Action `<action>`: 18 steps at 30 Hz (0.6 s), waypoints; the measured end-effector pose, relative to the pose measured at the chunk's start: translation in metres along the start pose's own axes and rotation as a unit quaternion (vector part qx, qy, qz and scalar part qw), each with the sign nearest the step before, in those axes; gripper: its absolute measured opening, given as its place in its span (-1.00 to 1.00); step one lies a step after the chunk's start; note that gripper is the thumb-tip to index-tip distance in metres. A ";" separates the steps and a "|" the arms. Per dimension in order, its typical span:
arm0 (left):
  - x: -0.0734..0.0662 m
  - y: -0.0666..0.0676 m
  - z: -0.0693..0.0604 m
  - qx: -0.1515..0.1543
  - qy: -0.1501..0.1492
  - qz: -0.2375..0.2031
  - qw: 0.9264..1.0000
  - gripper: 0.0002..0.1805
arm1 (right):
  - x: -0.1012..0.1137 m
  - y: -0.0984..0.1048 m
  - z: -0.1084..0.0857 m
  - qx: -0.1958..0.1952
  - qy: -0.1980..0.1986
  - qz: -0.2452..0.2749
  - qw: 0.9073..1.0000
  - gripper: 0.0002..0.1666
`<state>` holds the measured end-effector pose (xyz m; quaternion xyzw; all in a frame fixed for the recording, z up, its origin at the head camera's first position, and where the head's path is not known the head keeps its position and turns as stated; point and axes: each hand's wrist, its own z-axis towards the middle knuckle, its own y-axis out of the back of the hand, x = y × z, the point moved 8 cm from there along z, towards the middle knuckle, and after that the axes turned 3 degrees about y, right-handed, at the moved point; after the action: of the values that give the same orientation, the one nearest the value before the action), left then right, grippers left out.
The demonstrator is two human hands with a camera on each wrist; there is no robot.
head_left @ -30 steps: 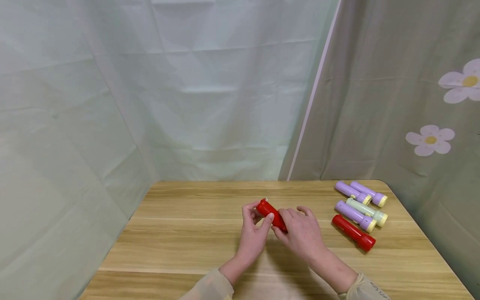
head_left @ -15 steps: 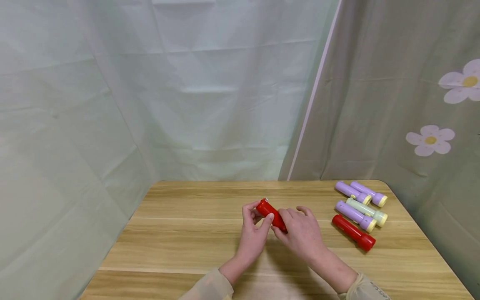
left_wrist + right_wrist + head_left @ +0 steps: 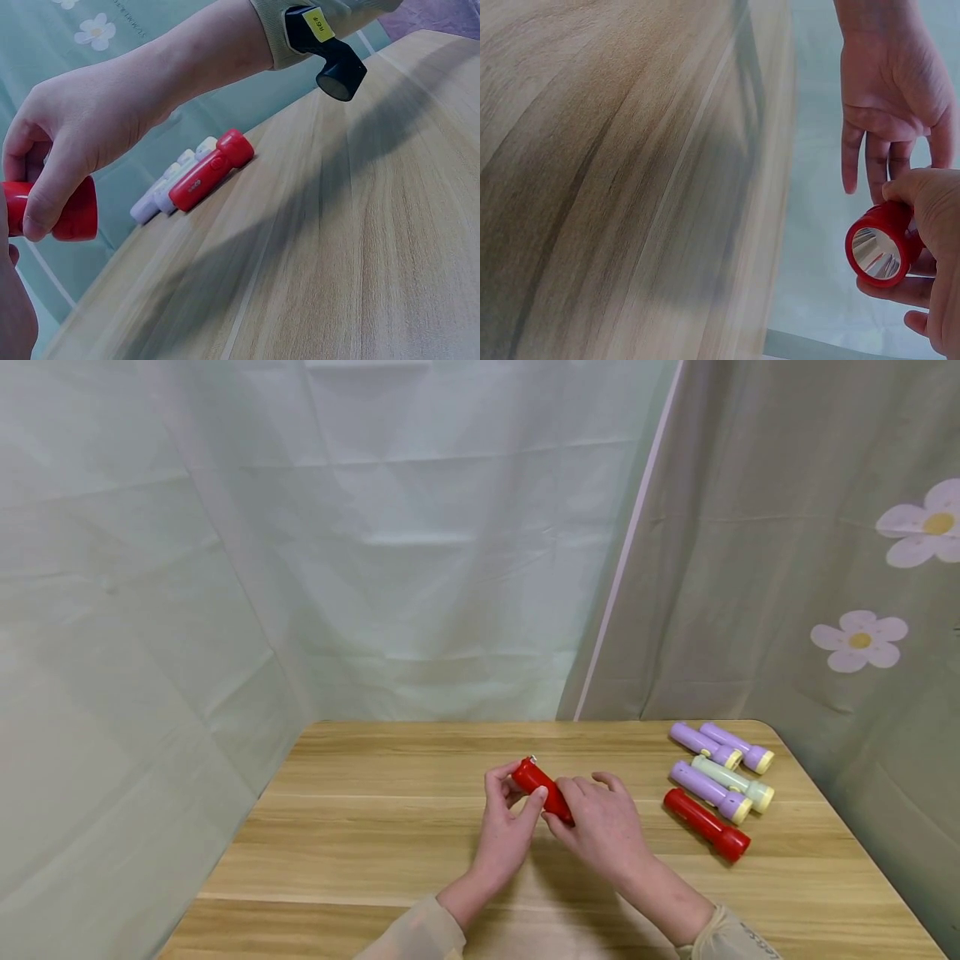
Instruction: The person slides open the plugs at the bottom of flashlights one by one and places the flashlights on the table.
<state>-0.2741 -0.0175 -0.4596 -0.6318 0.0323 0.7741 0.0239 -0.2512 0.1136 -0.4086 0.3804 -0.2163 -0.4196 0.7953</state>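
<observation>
Red flashlight (image 3: pixel 555 802) in both hands, tilted, lower middle of the head view: the left hand's (image 3: pixel 506 837) fingers pinch the tail half, the right hand's (image 3: pixel 604 828) curl round the lens end. Another red flashlight (image 3: pixel 707 827), three purple flashlights (image 3: pixel 705 787) and one pale green flashlight (image 3: pixel 738 785) lie on the worktop (image 3: pixel 360 847), lower right.

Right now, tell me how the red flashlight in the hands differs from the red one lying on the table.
The held flashlight is gripped by the left hand and right hand; the lying flashlight rests on the table. The hands cover part of the held flashlight, while the lying flashlight is uncovered. A silvery bit shows at the held flashlight's far end; I see none on the lying flashlight. Both are red with widened heads.
</observation>
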 end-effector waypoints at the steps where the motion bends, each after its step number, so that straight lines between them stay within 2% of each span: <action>1: 0.000 0.000 0.000 0.001 -0.001 0.000 1.000 -0.44 | 0.000 0.000 0.000 0.000 0.000 0.000 1.000 -0.59; 8: -0.002 -0.001 -0.001 0.005 -0.006 -0.003 1.000 -0.44 | 0.001 0.002 0.000 -0.004 0.001 0.000 1.000 -0.59; 18: -0.001 -0.001 -0.002 0.004 0.002 -0.008 1.000 -0.43 | 0.001 0.002 -0.001 -0.011 0.008 -0.002 1.000 -0.60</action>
<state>-0.2723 -0.0164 -0.4593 -0.6335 0.0300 0.7725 0.0323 -0.2484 0.1140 -0.4077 0.3753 -0.2043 -0.4200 0.8006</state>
